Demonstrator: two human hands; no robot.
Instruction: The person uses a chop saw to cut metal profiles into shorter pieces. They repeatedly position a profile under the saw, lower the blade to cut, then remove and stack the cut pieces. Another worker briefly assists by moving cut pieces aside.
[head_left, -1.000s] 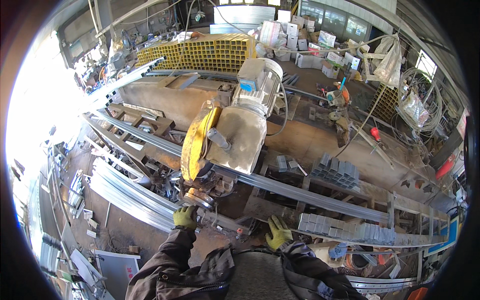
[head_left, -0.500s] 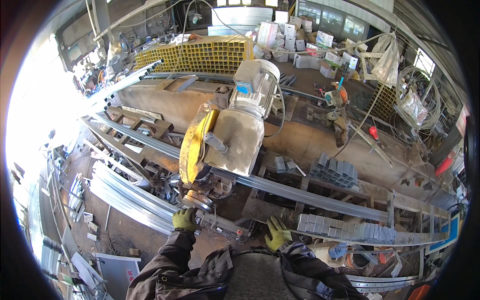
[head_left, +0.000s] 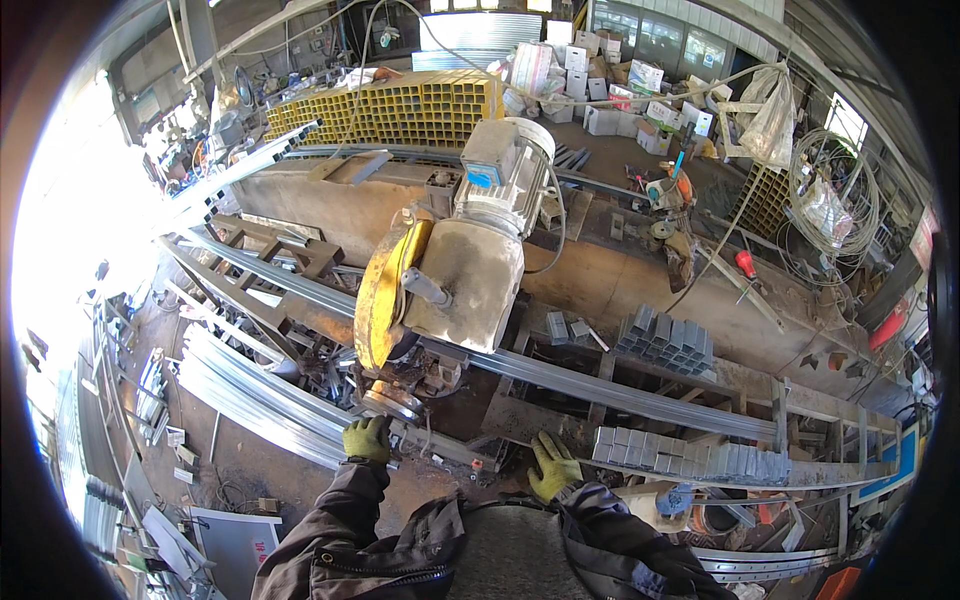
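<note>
A yellow-green work glove covers my left hand (head_left: 367,439), whose fingers are curled just below the round metal vise wheel (head_left: 393,401). Whatever lies inside that grip is hidden. In the same kind of glove, my right hand (head_left: 553,467) rests with fingers stretched out at the edge of a dark metal plate (head_left: 520,418). Ahead of both hands stands a cut-off saw with a grey motor (head_left: 507,180) and a yellow blade guard (head_left: 390,295). Long galvanized steel tubes (head_left: 600,385) run under the saw. Beside my right hand sits a row of short cut tube pieces (head_left: 690,456).
More short tube pieces (head_left: 665,338) are stacked beyond the long tubes. Long silver profiles (head_left: 260,395) lie to the left on the floor. Farther back are a stack of yellow square tubes (head_left: 385,105), white boxes (head_left: 605,120) and a hanging coil of cable (head_left: 840,200).
The view has shifted very slightly, so the saw appears a little farther left. Both hands keep their places and poses.
</note>
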